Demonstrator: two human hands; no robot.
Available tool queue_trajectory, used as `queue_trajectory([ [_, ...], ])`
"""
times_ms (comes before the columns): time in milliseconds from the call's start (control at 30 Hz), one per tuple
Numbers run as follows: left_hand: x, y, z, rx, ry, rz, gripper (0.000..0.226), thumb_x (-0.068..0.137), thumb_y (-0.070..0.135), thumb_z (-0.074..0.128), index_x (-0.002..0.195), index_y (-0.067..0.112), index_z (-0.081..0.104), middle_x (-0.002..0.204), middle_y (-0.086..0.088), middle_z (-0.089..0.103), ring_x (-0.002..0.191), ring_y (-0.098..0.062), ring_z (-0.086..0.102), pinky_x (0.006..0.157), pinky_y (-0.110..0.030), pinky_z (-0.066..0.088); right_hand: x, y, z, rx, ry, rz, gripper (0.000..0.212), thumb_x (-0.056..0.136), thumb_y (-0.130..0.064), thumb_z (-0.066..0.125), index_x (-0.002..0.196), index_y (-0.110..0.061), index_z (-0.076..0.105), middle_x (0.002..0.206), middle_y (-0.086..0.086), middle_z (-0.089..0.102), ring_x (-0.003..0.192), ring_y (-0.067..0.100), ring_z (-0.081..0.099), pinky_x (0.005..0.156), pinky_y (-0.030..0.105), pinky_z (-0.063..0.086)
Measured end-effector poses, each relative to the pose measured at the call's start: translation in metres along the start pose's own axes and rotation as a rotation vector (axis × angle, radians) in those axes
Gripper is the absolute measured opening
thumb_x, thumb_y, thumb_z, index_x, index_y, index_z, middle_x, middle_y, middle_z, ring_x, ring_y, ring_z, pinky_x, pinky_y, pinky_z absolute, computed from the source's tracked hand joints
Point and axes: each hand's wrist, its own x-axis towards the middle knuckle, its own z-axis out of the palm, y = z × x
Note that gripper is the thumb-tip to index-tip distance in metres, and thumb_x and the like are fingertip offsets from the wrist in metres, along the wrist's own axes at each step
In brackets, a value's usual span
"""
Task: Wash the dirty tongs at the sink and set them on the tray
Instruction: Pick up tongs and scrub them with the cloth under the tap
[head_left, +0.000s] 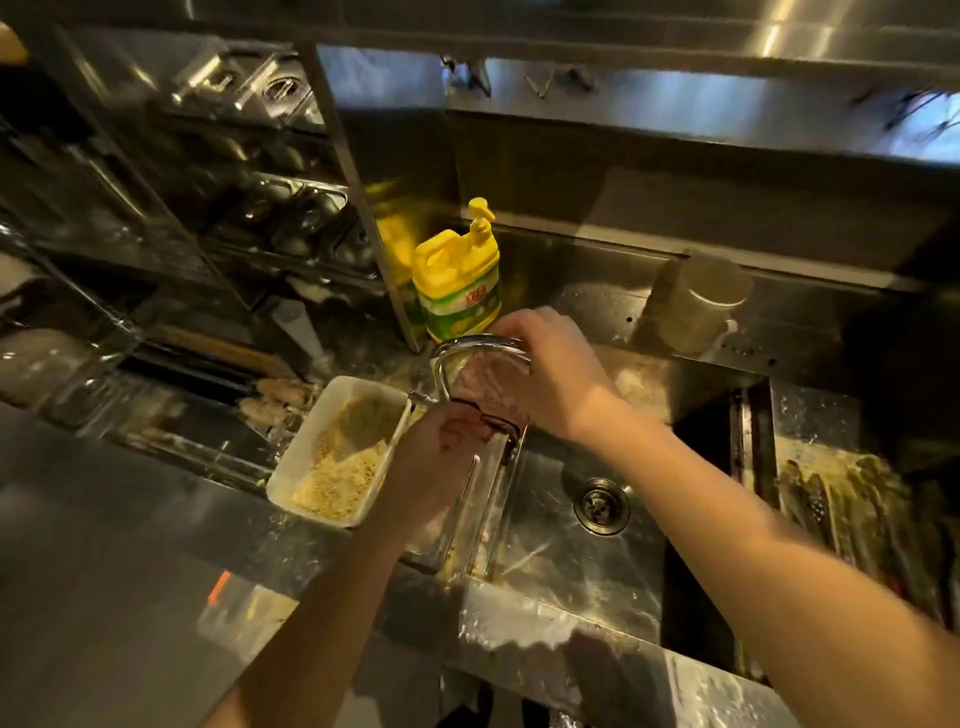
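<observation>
Tongs (480, 467) are held over the sink (571, 545), hinge end up under the curved faucet (467, 348), the arms hanging down from the left hand (441, 457), whose grip is curled round the upper part. The right hand (545, 374) is placed on the faucet; whether its fingers are curled cannot be told. Wet, stiff, light metal is judged slippery, so a hold near the hinge is advised.
</observation>
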Motion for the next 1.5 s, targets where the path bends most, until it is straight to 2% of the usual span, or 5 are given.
queue_trajectory([
  [333, 0.085, -0.043, -0.018, 0.544, 0.131, -0.198, 0.064, 0.093, 0.029, 0.060, 0.145, -0.001, 0.037, 0.137, -0.021, 0.054, 0.126, -0.034, 0.052, 0.104, -0.038, 0.042, 0.025, 0.012, 0.015, 0.116, 0.050, -0.076, 0.027, 0.097, -0.014, 0.062, 0.122, -0.017, 0.071, 0.117, 0.005, 0.072, 0.106, 0.019, 0.065, 0.090, 0.025, 0.045],
  [500, 0.101, -0.064, 0.003, 0.253, 0.155, -0.324, 0.083, 0.087, 0.021, 0.070, 0.153, 0.001, 0.023, 0.152, -0.021, 0.035, 0.138, -0.034, 0.040, 0.108, -0.036, 0.036, 0.028, 0.013, 0.014, 0.087, 0.052, -0.072, 0.027, 0.096, -0.017, 0.063, 0.122, -0.017, 0.071, 0.119, 0.005, 0.072, 0.107, 0.021, 0.067, 0.095, 0.039, 0.053],
  [900, 0.128, -0.087, 0.018, 0.151, 0.102, -0.223, 0.067, 0.090, 0.016, 0.065, 0.149, 0.003, 0.034, 0.142, -0.020, 0.051, 0.131, -0.035, 0.050, 0.112, -0.041, 0.040, 0.031, 0.022, 0.014, 0.072, 0.001, -0.049, 0.034, 0.092, -0.019, 0.069, 0.125, -0.027, 0.069, 0.124, 0.001, 0.070, 0.113, 0.022, 0.065, 0.094, 0.044, 0.054],
  [1167, 0.065, -0.073, 0.041, 0.332, 0.132, 0.069, 0.017, 0.077, 0.018, 0.055, 0.086, 0.004, 0.058, 0.077, -0.009, 0.058, 0.069, -0.023, 0.056, 0.061, -0.033, 0.045, 0.011, 0.040, 0.005, 0.343, 0.155, -0.041, 0.025, 0.097, -0.024, 0.060, 0.119, -0.019, 0.071, 0.110, -0.014, 0.068, 0.092, -0.008, 0.062, 0.083, 0.011, 0.049],
  [1500, 0.195, -0.055, 0.098, 0.856, -0.124, -0.148, 0.071, 0.093, 0.038, 0.059, 0.146, -0.001, 0.033, 0.150, -0.027, 0.033, 0.139, -0.043, 0.032, 0.114, -0.048, 0.030, -0.047, 0.100, -0.007, 0.455, 0.216, 0.316, 0.016, 0.096, -0.018, 0.061, 0.102, -0.024, 0.075, 0.095, -0.011, 0.073, 0.087, -0.001, 0.066, 0.077, 0.020, 0.053],
])
